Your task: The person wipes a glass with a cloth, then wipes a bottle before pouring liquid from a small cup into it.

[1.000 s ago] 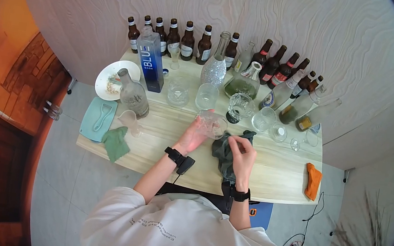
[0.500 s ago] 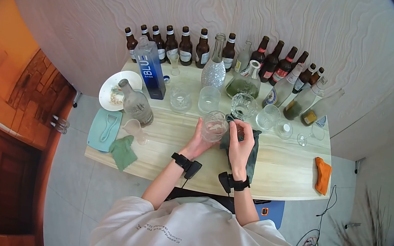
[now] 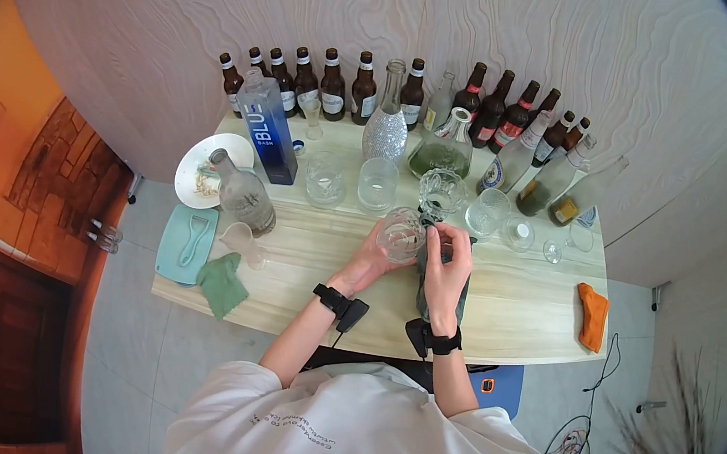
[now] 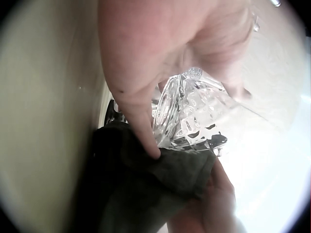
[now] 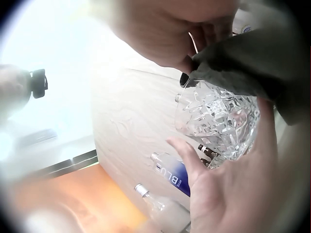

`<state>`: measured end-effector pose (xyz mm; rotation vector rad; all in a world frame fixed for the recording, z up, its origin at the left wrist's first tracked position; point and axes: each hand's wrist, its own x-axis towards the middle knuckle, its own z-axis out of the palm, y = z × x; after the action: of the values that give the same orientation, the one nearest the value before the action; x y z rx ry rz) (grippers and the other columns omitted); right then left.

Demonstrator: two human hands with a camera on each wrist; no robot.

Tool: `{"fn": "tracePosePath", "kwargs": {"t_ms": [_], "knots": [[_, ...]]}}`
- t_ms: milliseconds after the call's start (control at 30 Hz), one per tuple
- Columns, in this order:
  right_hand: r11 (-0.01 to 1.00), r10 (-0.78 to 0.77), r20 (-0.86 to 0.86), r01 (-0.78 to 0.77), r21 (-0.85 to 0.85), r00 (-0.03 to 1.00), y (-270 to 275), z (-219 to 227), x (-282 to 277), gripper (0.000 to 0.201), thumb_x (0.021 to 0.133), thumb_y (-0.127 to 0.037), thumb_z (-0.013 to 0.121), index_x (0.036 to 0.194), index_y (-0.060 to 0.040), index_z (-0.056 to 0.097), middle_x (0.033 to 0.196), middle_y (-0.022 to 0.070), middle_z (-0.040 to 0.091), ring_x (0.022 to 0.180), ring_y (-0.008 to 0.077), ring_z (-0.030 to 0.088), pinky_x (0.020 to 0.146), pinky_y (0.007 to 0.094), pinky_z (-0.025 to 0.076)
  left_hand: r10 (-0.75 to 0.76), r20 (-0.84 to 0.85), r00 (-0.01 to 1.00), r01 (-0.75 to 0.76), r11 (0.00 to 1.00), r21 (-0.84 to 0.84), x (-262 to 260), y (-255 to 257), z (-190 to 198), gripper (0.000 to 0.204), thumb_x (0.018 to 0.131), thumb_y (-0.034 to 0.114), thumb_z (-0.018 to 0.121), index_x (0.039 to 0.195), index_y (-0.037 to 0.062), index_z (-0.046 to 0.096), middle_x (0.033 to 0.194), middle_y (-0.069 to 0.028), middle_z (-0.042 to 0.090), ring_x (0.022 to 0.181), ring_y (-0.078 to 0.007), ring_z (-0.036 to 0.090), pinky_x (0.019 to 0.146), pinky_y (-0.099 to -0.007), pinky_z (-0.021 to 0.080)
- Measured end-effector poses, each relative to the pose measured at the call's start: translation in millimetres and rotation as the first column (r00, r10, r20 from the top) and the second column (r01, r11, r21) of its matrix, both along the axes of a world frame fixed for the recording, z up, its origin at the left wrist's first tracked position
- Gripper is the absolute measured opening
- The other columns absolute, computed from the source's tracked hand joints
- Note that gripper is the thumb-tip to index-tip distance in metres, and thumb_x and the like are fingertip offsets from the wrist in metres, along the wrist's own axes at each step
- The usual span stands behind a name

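A clear cut-glass tumbler [image 3: 401, 236] is tilted above the table's middle, held in the left hand [image 3: 367, 260]. In the right wrist view the left hand [image 5: 233, 187] curls round the patterned glass [image 5: 218, 114]. The right hand [image 3: 447, 273] pinches a dark grey-green cloth [image 3: 461, 302] at the glass's right side; the cloth hangs below that hand. In the left wrist view the cloth [image 4: 160, 179] lies against the glass [image 4: 194, 116], partly hiding it.
Several glasses stand just behind the hands, with a silver bottle [image 3: 386, 134], a blue bottle [image 3: 270, 137] and brown bottles farther back. At left are a plate [image 3: 188, 188], a teal board [image 3: 173, 264] and a green cloth [image 3: 223, 286]; at right, an orange cloth [image 3: 591, 318].
The glass has turned in the left hand and moved slightly right in the head view. The right hand has stayed beside it with the cloth, which has shifted and hangs narrower.
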<state>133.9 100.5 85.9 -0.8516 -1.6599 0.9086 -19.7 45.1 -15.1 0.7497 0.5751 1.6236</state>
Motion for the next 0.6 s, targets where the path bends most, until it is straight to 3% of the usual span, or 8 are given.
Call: {"fn": "tracePosePath", "kwargs": {"t_ms": [100, 200, 300, 367, 500, 600], "knots": [[1.000, 0.002, 0.004, -0.002, -0.014, 1.000, -1.2, 1.3, 0.8, 0.013, 0.103, -0.007, 0.074, 0.112, 0.0008, 0.072, 0.101, 0.0058, 0.068, 0.089, 0.0135, 0.067, 0.081, 0.0281, 0.053, 0.057, -0.012, 0.998, -0.058, 0.992, -0.109, 4.1, -8.0, 20.1, 0.101, 0.082, 0.032, 0.096, 0.162, 0.0111, 0.038, 0.153, -0.0093, 0.055, 0.147, -0.0250, 0.051, 0.123, -0.0479, 0.044], [1.000, 0.010, -0.003, -0.010, -0.020, 1.000, -1.3, 0.5, 1.0, 0.012, 0.102, -0.007, 0.074, 0.112, 0.0007, 0.073, 0.100, 0.0056, 0.069, 0.089, 0.0132, 0.067, 0.081, 0.0278, 0.054, 0.086, -0.107, 0.991, -0.096, 0.991, -0.091, -5.5, -1.6, -0.8, 0.100, 0.081, 0.027, 0.096, 0.162, 0.0124, 0.039, 0.153, -0.0078, 0.055, 0.145, -0.0229, 0.052, 0.122, -0.0429, 0.043], [0.999, 0.023, -0.013, -0.023, -0.030, 1.000, -2.6, 4.0, 0.7, 0.012, 0.102, -0.007, 0.075, 0.112, 0.0005, 0.073, 0.100, 0.0054, 0.069, 0.087, 0.0131, 0.067, 0.081, 0.0276, 0.054, 0.065, -0.197, 0.978, -0.082, 0.993, -0.082, -12.8, 1.8, -21.0, 0.096, 0.085, 0.036, 0.094, 0.161, 0.0109, 0.041, 0.151, -0.0054, 0.057, 0.143, -0.0211, 0.053, 0.121, -0.0398, 0.042], [1.000, 0.028, -0.026, -0.028, -0.010, 0.999, -2.2, 4.9, -1.1, 0.013, 0.102, -0.007, 0.075, 0.112, 0.0002, 0.073, 0.099, 0.0052, 0.069, 0.086, 0.0129, 0.067, 0.079, 0.0275, 0.054, 0.055, -0.115, 0.992, -0.063, 0.996, -0.069, -7.9, -2.3, -13.5, 0.090, 0.092, 0.045, 0.086, 0.161, 0.0089, 0.042, 0.149, -0.0043, 0.058, 0.143, -0.0207, 0.053, 0.121, -0.0405, 0.042], [0.999, 0.011, 0.017, -0.012, 0.048, 1.000, -3.2, 5.9, -5.4, 0.014, 0.099, -0.007, 0.077, 0.111, -0.0001, 0.074, 0.099, 0.0111, 0.072, 0.083, 0.0227, 0.069, 0.075, 0.0338, 0.054, 0.003, 0.039, 0.999, 0.001, 0.995, -0.100, 3.6, -4.6, 9.2, 0.089, 0.101, 0.067, 0.065, 0.162, 0.0069, 0.041, 0.152, -0.0040, 0.056, 0.146, -0.0199, 0.050, 0.122, -0.0410, 0.040], [0.997, -0.002, 0.073, -0.004, 0.077, 0.997, -4.4, 7.5, -6.3, 0.014, 0.098, -0.007, 0.077, 0.110, -0.0005, 0.074, 0.096, 0.0107, 0.072, 0.081, 0.0219, 0.068, 0.073, 0.0333, 0.053, 0.008, 0.021, 1.000, -0.005, 0.991, -0.136, 1.9, -1.7, -1.2, 0.088, 0.104, 0.073, 0.054, 0.165, 0.0107, 0.038, 0.158, -0.0040, 0.054, 0.147, -0.0195, 0.048, 0.123, -0.0409, 0.037]]}}
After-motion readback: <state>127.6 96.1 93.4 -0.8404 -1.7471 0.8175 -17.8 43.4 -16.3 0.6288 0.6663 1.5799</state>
